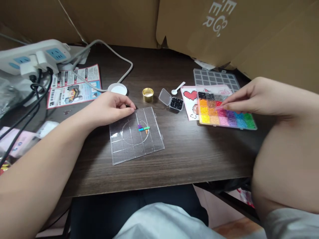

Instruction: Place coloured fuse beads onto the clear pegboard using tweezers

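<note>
A clear square pegboard [132, 151] lies on the table with a small cluster of purple, blue, green and orange fuse beads [142, 128] near its middle. My left hand [112, 108] is closed at the board's top edge, thumb and fingertips on it. Over on the right, my right hand [245, 99] pinches a thin pinkish tool, mostly hidden, whose tip reaches over the bead box [224, 125]. That box has several compartments of fuse beads sorted by colour. Under its left side lies a pattern sheet [189, 96] with a red pixel heart.
A small open case of black beads [176, 104], a white scoop [178, 88], a gold tin [148, 95] and a white round disc [117, 89] stand behind the board. A power strip [53, 53] with cables and a leaflet [74, 87] occupy the left; cardboard [119, 23] walls the back.
</note>
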Action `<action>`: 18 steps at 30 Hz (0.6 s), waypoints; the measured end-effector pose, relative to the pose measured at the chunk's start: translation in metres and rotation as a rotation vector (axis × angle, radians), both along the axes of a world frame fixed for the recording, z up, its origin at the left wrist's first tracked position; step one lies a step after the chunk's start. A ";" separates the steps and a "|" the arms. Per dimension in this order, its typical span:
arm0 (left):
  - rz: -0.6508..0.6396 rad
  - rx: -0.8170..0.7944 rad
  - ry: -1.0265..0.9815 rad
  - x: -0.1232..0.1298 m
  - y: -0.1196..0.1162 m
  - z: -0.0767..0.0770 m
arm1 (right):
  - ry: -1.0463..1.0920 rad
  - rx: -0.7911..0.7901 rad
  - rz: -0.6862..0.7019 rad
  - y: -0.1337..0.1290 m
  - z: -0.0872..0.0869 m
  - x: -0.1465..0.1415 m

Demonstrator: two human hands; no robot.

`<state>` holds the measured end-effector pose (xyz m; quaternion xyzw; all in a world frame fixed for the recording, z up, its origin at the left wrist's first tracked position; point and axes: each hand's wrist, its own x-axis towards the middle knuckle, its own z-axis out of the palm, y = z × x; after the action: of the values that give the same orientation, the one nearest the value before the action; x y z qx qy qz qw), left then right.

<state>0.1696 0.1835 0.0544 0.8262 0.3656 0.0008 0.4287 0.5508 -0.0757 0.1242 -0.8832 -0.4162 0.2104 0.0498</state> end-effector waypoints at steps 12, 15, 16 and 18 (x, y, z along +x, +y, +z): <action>-0.052 0.050 -0.044 0.000 0.000 -0.004 | 0.316 0.491 0.055 0.002 -0.001 -0.048; -0.047 0.058 -0.053 0.002 -0.003 -0.004 | 0.607 0.537 0.259 0.018 -0.019 -0.090; -0.045 0.062 -0.059 0.002 -0.004 -0.003 | 0.710 0.509 0.338 0.024 -0.026 -0.106; -0.041 0.070 -0.066 0.003 -0.006 -0.002 | 0.873 0.387 0.457 0.035 -0.040 -0.135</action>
<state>0.1727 0.1777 0.0519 0.8474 0.3341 0.0323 0.4115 0.4155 -0.0403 0.0845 -0.5748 -0.5701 0.4832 0.3334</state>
